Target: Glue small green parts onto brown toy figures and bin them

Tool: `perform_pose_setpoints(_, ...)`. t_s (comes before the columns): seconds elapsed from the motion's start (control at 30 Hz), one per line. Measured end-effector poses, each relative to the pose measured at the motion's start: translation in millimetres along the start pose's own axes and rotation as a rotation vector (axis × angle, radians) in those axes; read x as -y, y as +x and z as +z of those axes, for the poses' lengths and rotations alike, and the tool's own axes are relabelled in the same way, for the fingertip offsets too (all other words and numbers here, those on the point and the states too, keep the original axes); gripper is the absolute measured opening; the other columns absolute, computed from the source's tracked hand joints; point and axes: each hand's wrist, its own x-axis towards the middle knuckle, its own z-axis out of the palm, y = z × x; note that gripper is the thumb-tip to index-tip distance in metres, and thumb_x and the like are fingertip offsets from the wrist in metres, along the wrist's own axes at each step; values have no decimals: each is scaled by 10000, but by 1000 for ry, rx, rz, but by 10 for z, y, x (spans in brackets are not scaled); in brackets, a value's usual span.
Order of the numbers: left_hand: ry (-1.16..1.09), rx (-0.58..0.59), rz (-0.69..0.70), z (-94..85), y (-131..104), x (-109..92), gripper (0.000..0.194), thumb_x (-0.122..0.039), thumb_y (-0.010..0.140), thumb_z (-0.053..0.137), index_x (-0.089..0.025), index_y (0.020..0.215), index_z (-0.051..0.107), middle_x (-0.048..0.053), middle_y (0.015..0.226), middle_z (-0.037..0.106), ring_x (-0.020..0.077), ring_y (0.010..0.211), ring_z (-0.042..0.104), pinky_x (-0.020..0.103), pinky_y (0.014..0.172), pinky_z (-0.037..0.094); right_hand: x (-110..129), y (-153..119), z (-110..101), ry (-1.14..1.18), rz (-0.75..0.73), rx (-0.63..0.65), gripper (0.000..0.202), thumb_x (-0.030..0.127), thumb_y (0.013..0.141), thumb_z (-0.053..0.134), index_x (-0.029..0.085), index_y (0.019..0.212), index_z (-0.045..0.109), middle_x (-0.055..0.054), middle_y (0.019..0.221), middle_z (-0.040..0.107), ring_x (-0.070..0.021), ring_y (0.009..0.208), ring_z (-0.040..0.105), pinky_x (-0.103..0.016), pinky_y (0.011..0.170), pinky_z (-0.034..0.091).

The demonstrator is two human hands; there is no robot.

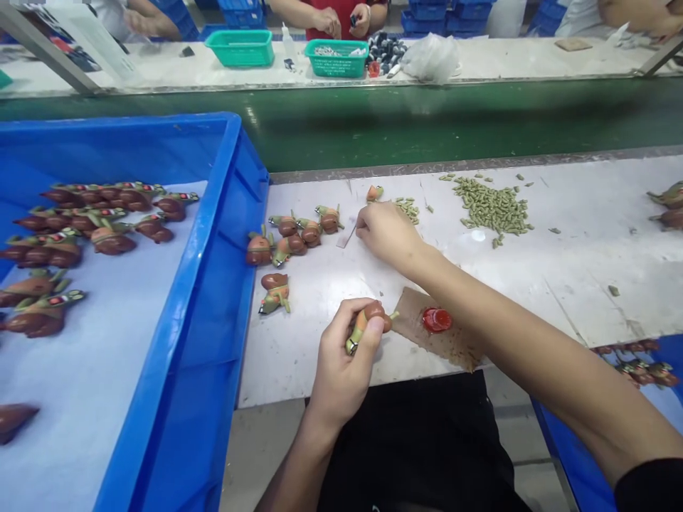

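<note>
Left hand [344, 348]: closed, thumb and fingers clamped on a brown-and-green figurine [366, 326], held over the near edge of the tabletop [325, 284], just left of the cardboard piece [413, 316]. Right hand [387, 231]: fingers curled down beside the small green pile [408, 209] toward the far edge; can't tell if they're shut on anything, fingertips hidden. Thin strip [346, 238] just left of them. Big blue bin [218, 206] at the tabletop's left edge: white sheet inside, rows of similar figurines on it. Second blue bin [558, 444], lower right, also has figurines. Loose figurine group [296, 238] sits near the far left corner. Larger green pile [494, 206] by the far edge. Across the green strip: two green baskets [240, 50], the right one holding small pale pieces. Red blob [437, 320] on the cardboard piece.
</note>
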Motion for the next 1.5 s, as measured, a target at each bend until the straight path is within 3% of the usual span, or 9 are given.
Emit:
perform_pose_setpoints(0.17, -73, -6, -33, -21, -32, 20, 294, -511, 1152, 705, -223, 1163, 760, 33, 927, 761, 192, 823, 715, 308, 779, 597, -12, -136, -143, 143, -18, -14, 163, 121, 1034, 742, 169, 1038, 897, -149, 1136, 885, -311, 1086, 797, -425, 972, 586)
perform_pose_setpoints(0.3, -281, 11, -122, -1, -37, -14, 391, -590, 1180, 636, -239, 1274, 780, 2, 812, 719, 182, 745, 707, 308, 748, 626, -40, -622, -355, 617, -84, -32, 132, 233, 1035, 837, 186, 1136, 908, -112, 1241, 888, -239, 1069, 805, -370, 934, 627)
perform_pose_setpoints(0.5, -418, 112, -231, 88, -6, -166, 252, -521, 1149, 727, -276, 1185, 773, 4, 848, 750, 181, 761, 735, 285, 720, 636, -73, -1469, -502, 1019, 21, 78, 94, 357, 1025, 903, 267, 1052, 911, -2, 928, 814, -95, 515, 555, -269, 443, 447)
perform_pose_setpoints(0.6, -456, 230, -265, 114, -21, -223, 255, -532, 1151, 730, -289, 1133, 804, 27, 948, 777, 185, 839, 734, 269, 713, 623, -132, -1716, -441, 1136, -39, -27, 51, 257, 1014, 920, 295, 1046, 932, -9, 995, 779, -120, 710, 704, -261, 606, 597)
perform_pose_setpoints(0.7, -450, 296, -244, 143, -32, -246, 253, -520, 1155, 733, -296, 1114, 842, 34, 1012, 797, 186, 904, 734, 254, 723, 602, -223, -1884, -365, 1176, -112, -35, 148, 199, 1023, 906, 321, 1095, 949, -18, 1017, 745, -158, 913, 775, -287, 785, 665)
perform_pose_setpoints(0.87, -466, 374, -201, 219, -10, -237, 198, -421, 1150, 764, -266, 1081, 865, 5, 922, 774, 138, 836, 706, 228, 806, 592, -342, -2065, -298, 1150, -115, -125, 138, 213, 1020, 925, 310, 1111, 961, -23, 1000, 711, -136, 884, 734, -243, 725, 622)
perform_pose_setpoints(1.1, -530, 472, -272, 276, 18, -253, 200, -387, 1131, 791, -229, 1023, 850, -17, 797, 725, 101, 707, 661, 184, 700, 597, -402, -2157, -268, 1165, -166, -167, 226, 125, 1007, 916, 303, 1141, 957, -13, 999, 743, -124, 915, 772, -228, 783, 650)
perform_pose_setpoints(1.23, -481, 409, -256, 289, -3, -317, 115, -309, 1098, 828, -244, 1004, 831, -33, 809, 759, 94, 733, 727, 157, 724, 620, -373, -2225, -299, 1117, -93, -198, 270, 154, 992, 930, 312, 1211, 940, -26, 1077, 825, -155, 933, 797, -262, 755, 655)
perform_pose_setpoints(1.5, -173, 292, -95, 328, -80, -309, 74, -291, 1087, 822, -264, 1020, 808, -45, 883, 784, 96, 791, 740, 163, 757, 602, -291, -2266, -444, 992, 114, -211, 86, 192, 965, 944, 278, 970, 950, -15, 924, 885, -123, 726, 758, -206, 568, 581)
